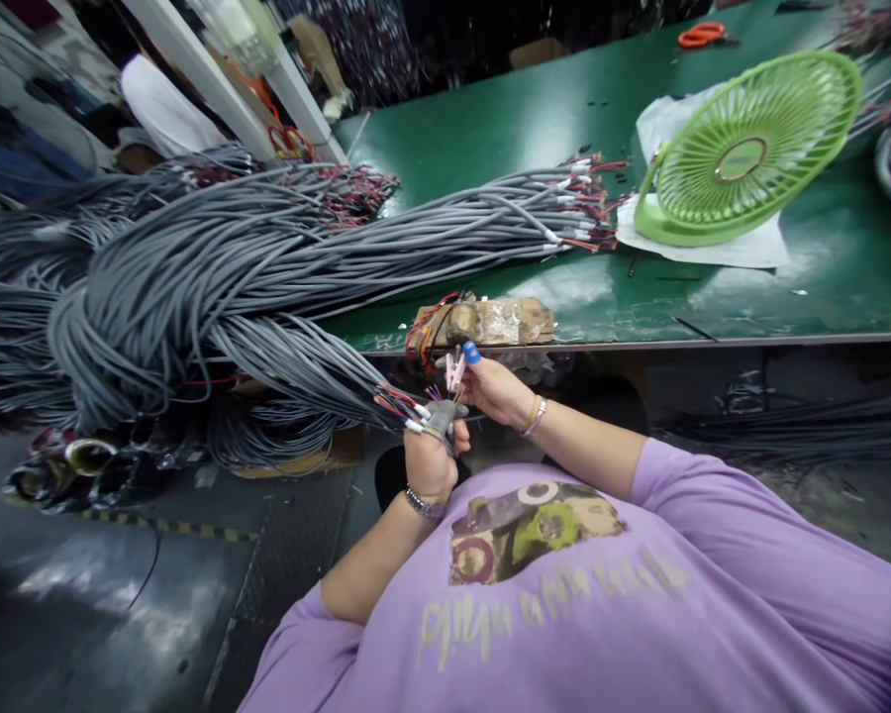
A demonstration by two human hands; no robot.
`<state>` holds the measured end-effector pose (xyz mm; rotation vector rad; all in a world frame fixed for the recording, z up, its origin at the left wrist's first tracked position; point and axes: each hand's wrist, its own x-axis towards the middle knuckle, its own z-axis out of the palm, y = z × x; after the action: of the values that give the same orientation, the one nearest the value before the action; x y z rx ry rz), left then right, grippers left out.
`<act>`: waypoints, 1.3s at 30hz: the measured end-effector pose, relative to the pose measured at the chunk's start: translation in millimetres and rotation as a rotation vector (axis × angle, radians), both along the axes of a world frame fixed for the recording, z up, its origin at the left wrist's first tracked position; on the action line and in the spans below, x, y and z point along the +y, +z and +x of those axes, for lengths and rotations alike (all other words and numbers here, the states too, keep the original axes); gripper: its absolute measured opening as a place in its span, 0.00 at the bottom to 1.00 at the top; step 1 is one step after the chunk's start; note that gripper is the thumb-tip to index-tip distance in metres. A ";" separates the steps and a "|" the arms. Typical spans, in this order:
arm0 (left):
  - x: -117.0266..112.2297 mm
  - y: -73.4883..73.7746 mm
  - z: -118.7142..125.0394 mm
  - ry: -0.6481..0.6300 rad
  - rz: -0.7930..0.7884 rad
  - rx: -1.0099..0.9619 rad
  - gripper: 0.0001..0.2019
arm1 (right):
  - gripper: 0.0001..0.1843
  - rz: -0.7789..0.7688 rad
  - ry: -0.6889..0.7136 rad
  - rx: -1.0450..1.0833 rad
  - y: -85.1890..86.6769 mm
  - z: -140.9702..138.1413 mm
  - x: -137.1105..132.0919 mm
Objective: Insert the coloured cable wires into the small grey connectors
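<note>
My left hand is closed around the end of a grey cable, whose coloured inner wires stick out by my thumb. My right hand pinches small white connector pieces between thumb and fingers; a blue cap covers one fingertip. Both hands hover just below the front edge of the green table. A thick bundle of grey cables runs from the left down to my left hand.
A green fan lies on white paper at the right. A taped cardboard block with red wires sits at the table's front edge. Another cable bundle with red-tipped ends crosses the table. Orange scissors lie far back.
</note>
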<state>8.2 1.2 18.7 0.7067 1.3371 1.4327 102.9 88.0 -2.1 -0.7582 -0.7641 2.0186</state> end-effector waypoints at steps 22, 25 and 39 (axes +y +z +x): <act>-15.5 -20.3 -8.4 -0.104 0.022 0.161 0.16 | 0.22 0.128 0.428 -0.205 8.3 41.1 3.3; -18.3 -25.0 -10.9 -0.142 0.029 0.217 0.16 | 0.19 0.287 0.404 -0.283 16.0 42.1 0.4; -16.0 -18.3 -15.0 -0.270 -0.012 0.249 0.18 | 0.19 0.492 0.227 -0.378 14.3 45.8 -21.6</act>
<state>-6.8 -14.9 0.4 1.0422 1.3770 1.1471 148.7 66.4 12.1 -0.7899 -1.5574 1.7790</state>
